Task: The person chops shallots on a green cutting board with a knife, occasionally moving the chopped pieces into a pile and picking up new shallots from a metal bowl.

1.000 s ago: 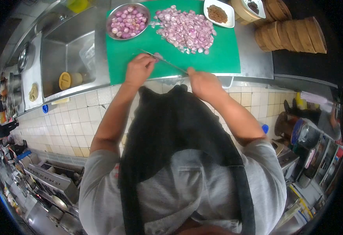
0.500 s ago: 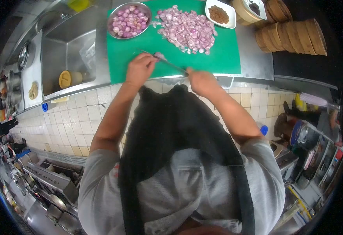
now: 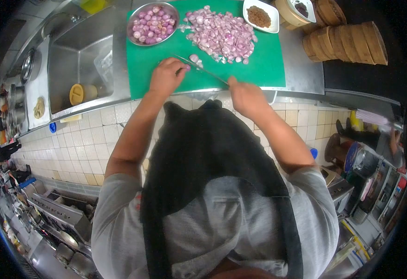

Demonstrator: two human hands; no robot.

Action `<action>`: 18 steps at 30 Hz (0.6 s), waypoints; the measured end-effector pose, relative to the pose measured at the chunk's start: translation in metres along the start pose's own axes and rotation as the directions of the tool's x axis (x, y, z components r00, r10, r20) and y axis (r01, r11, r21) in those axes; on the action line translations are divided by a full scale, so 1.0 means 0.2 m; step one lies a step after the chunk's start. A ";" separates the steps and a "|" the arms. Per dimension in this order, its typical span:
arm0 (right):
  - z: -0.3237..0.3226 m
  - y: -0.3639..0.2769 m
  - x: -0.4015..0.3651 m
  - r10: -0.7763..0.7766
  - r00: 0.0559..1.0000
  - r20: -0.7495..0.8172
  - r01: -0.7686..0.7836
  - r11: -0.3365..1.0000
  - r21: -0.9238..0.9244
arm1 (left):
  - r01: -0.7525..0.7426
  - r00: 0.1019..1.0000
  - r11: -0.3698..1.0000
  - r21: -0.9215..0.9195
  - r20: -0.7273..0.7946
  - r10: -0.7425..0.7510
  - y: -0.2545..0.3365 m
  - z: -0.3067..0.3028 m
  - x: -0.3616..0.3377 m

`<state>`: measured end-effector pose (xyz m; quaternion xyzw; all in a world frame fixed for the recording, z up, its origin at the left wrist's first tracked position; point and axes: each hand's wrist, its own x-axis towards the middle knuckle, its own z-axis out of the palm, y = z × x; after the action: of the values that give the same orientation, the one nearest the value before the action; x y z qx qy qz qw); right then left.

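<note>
My left hand (image 3: pixel 167 76) is closed around a small purple shallot (image 3: pixel 187 68), pressed to the green cutting board (image 3: pixel 261 74). Most of the shallot is hidden by my fingers. The handle of a knife (image 3: pixel 203 71) is gripped in my right hand (image 3: pixel 247 98), near the board's front edge. Its blade slants up and left across the board, close to the shallot. A few fresh shallot slices (image 3: pixel 194 58) lie just beyond the blade. Farther back spreads a large pile of sliced shallots (image 3: pixel 222 37). Whole peeled shallots (image 3: pixel 152 25) fill a metal bowl (image 3: pixel 129 33) at the back left.
A white dish (image 3: pixel 247 5) of brown, crumbly stuff stands at the board's back right corner, with a tub (image 3: pixel 288 16) beside it. Bamboo steamers (image 3: pixel 347 44) lie stacked to the right. Left of the board is a metal sink (image 3: pixel 80 56) holding a yellow-lidded container (image 3: pixel 76 94).
My right hand and the knife have shifted right and slightly back toward me. Slices now lie apart beyond the blade. My left hand has barely moved.
</note>
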<state>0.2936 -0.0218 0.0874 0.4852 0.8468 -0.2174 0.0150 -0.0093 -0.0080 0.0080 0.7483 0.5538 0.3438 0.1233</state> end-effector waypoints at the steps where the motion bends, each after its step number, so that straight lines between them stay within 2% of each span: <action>1: 0.01 0.00 0.00 0.008 1.000 0.008 -0.008 1.000 -0.017 | -0.007 1.000 1.000 -0.001 -0.001 0.007 0.00 0.00 0.00; 6: 0.08 0.01 0.05 0.009 0.999 0.051 -0.006 0.998 -0.059 | -0.044 0.998 0.999 -0.011 -0.041 0.043 0.00 0.01 0.01; 9: 0.03 -0.03 0.00 -0.036 0.999 -0.021 0.036 0.999 -0.019 | -0.036 0.999 0.999 -0.012 -0.028 0.035 -0.01 0.01 0.00; 12: 0.12 -0.02 0.03 0.026 0.999 0.035 -0.025 1.000 -0.008 | -0.028 0.998 0.999 -0.022 -0.051 0.027 -0.01 0.03 0.00; 15: 0.09 -0.02 0.07 -0.026 0.998 0.056 0.026 1.000 0.006 | -0.054 0.995 0.998 -0.011 -0.084 0.053 0.00 0.02 0.00; 18: -0.01 -0.08 0.00 -0.055 0.998 -0.026 0.055 0.998 0.013 | -0.052 0.997 0.999 -0.009 -0.064 0.052 0.00 0.00 0.00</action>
<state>0.2810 -0.0280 0.0950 0.4645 0.8585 -0.2173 -0.0052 -0.0088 -0.0077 0.0080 0.7503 0.5361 0.3736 0.1004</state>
